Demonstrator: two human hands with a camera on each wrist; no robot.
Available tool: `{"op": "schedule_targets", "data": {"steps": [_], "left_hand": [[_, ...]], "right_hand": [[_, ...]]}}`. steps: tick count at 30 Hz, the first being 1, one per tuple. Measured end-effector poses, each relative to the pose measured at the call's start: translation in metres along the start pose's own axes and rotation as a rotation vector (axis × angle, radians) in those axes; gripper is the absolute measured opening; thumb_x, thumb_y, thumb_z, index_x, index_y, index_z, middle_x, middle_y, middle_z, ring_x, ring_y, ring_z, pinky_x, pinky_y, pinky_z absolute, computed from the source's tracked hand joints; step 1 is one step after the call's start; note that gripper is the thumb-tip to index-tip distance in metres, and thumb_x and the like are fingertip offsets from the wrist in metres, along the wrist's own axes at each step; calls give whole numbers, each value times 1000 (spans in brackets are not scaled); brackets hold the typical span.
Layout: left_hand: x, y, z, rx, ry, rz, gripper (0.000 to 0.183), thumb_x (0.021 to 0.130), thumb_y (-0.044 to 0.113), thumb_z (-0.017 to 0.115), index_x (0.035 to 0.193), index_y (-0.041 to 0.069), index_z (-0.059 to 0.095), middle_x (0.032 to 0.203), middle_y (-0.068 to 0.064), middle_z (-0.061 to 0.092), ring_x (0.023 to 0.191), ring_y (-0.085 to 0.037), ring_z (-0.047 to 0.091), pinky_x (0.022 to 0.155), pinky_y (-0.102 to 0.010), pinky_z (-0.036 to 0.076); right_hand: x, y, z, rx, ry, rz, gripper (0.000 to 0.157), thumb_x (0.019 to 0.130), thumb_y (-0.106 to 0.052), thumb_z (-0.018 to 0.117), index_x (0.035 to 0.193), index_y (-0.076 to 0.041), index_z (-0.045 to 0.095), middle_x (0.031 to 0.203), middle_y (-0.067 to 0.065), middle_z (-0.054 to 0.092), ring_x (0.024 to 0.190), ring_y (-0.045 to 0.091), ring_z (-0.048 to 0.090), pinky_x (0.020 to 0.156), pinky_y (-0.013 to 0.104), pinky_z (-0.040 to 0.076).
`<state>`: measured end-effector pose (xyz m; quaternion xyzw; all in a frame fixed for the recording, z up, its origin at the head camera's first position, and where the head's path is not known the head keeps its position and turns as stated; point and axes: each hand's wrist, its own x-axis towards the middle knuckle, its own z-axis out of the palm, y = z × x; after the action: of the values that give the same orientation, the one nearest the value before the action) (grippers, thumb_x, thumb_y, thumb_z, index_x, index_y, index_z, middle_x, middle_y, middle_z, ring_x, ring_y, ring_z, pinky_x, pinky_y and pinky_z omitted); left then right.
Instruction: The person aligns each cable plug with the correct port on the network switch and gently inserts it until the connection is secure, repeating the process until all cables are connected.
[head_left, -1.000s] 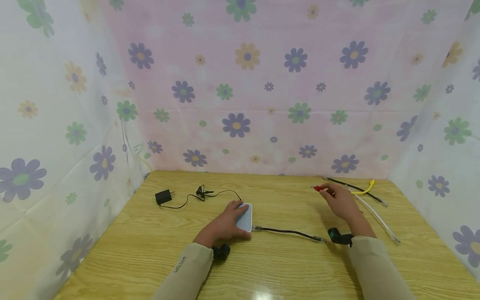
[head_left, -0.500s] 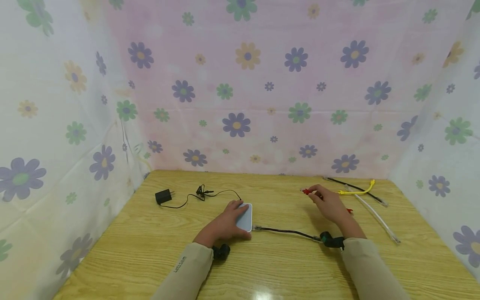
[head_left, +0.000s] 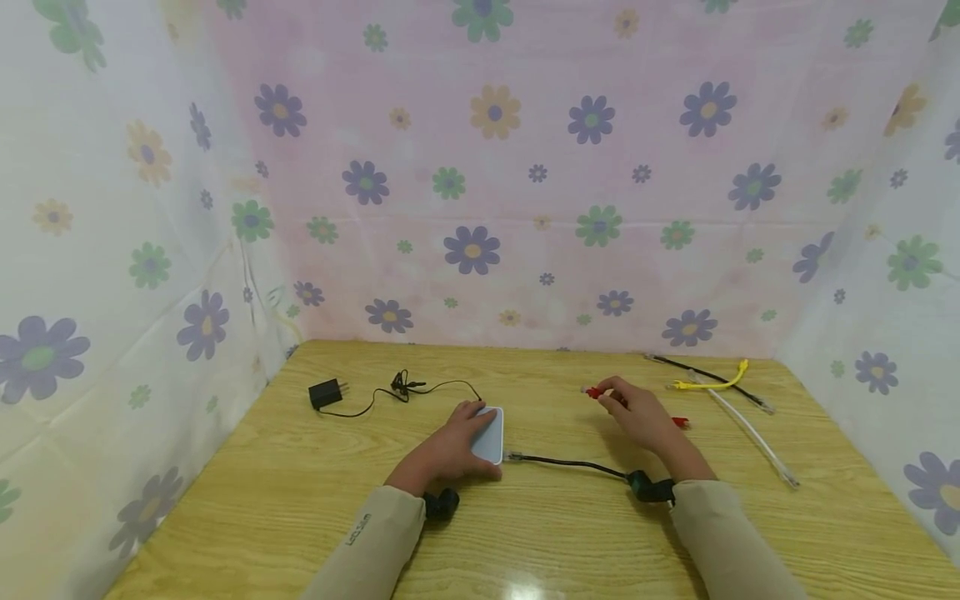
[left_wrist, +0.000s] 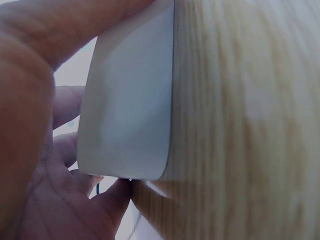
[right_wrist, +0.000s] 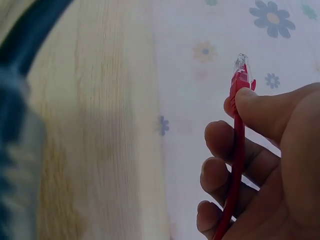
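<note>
My left hand grips a small white network box lying on the table, thumb at the near side and fingers at the far side. In the left wrist view the smooth pale top of the box fills the middle. A short black network cable runs right from the box's right edge. To the right and above the table, my right hand pinches a red network cable just behind its clear plug, between thumb and index finger. The plug points left in the head view; the cable's other red end trails behind the wrist.
A black power adapter lies at the left, its thin cord leading to the box. At the right lie a yellow cable, a white cable and another black cable. Flowered cloth encloses the wooden table.
My right hand has moved left and slightly toward me with the red network cable, away from the other cables. My left hand and the network box have stayed in place.
</note>
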<state>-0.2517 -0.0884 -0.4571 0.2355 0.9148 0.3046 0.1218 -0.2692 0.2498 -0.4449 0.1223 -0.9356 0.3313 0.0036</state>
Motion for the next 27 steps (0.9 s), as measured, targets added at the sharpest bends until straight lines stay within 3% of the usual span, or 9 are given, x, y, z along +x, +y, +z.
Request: {"op": "schedule_targets", "data": {"steps": [19, 27], "left_hand": [[-1, -2, 1, 5, 14, 16, 95, 77, 42, 81, 154, 17, 31, 161, -12, 17, 149, -38, 10, 95, -51, 43], [-1, -2, 1, 6, 10, 9, 94, 77, 43, 80, 154, 20, 30, 162, -10, 16, 150, -37, 8, 96, -50, 42]], "right_hand": [[0, -19, 20, -13, -56, -51, 22, 103, -27, 48, 121, -18, 58, 88, 6, 62, 66, 16, 47, 60, 30, 39], [-1, -28, 27, 9, -65, -107, 20, 102, -24, 50, 118, -17, 61, 94, 5, 64, 71, 15, 50, 63, 31, 41]]}}
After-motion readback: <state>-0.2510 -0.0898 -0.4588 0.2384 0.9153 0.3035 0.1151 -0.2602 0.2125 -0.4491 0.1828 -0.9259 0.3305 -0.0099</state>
